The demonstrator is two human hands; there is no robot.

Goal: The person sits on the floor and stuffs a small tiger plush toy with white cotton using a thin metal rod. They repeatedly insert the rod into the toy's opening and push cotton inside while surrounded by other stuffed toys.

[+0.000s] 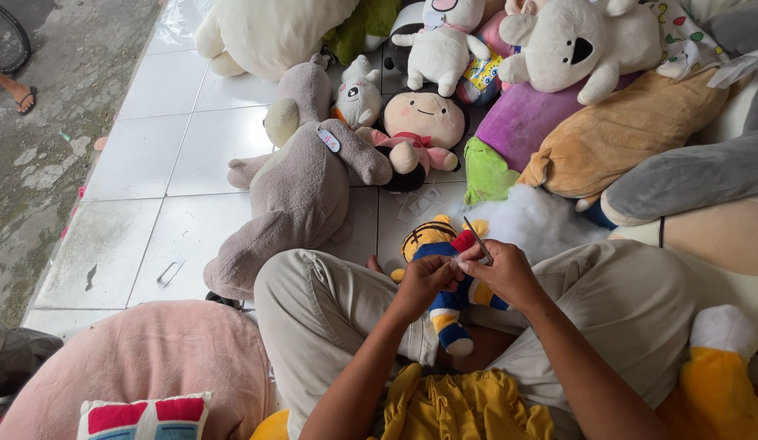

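I sit cross-legged on a white tiled floor. My left hand (425, 281) grips a small plush doll (444, 314) with a yellow-and-black striped head, a blue body and striped legs, held over my lap. My right hand (501, 269) pinches a thin needle-like tool (477, 238) at the doll's shoulder, fingers closed around it. A pile of white stuffing fluff (538, 216) lies just beyond my right hand.
A large grey plush animal (301, 183) lies on the tiles (167, 212) ahead. Several more plush toys crowd the back and right: a round-faced doll (419, 122), a white bear (570, 45), a tan cushion (631, 134). A pink cushion (142, 358) sits at lower left. Someone's sandalled foot (20, 96) is at far left.
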